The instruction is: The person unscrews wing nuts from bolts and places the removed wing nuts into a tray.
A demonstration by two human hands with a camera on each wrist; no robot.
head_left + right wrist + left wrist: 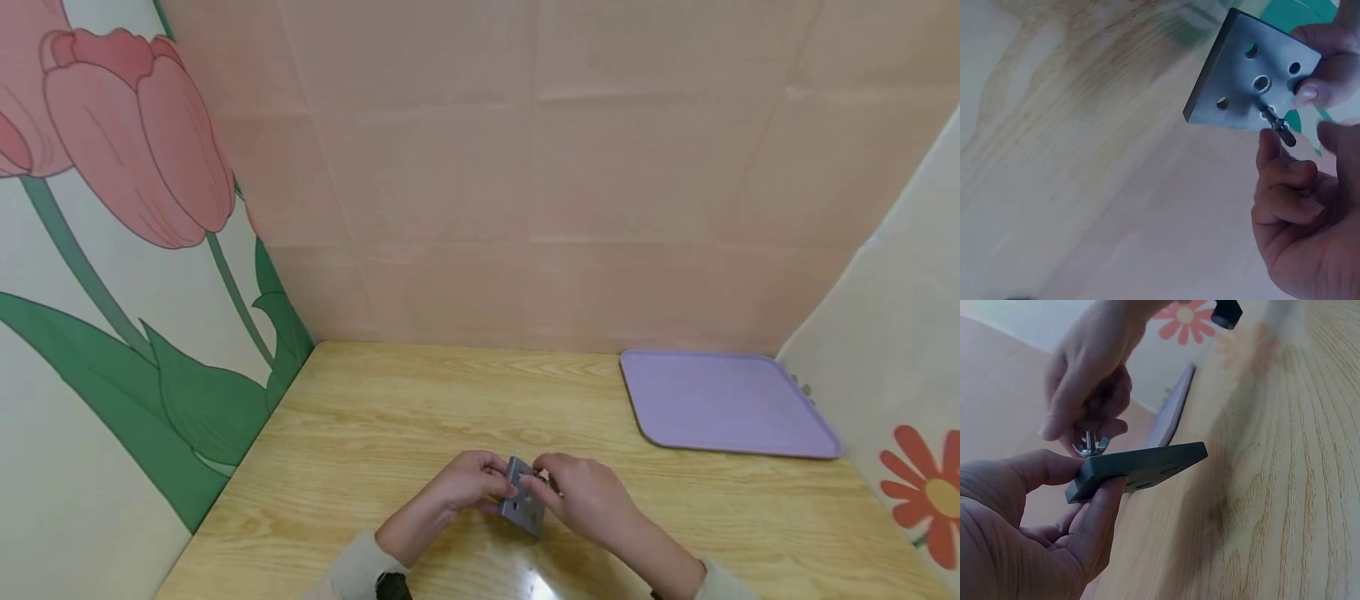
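Note:
A grey square metal plate [525,512] with several round holes is tilted above the wooden table. My left hand [467,485] grips it by one corner, thumb on one face and fingers on the other. At that corner a bolt [1090,439] sticks up out of the plate, and a small silver wing nut [1280,127] sits on it. Curled fingers of my right hand [592,498] are around the wing nut. In the right wrist view the index fingertip is right at the nut, and the thumb stands a little apart from it.
A flat purple tray [731,402] lies at the back right of the wood-grain table [390,400]. Behind the table rises a creased pinkish-tan backdrop [525,183]. Printed panels stand on both sides, with tulips [142,142] left and a red flower [937,492] right.

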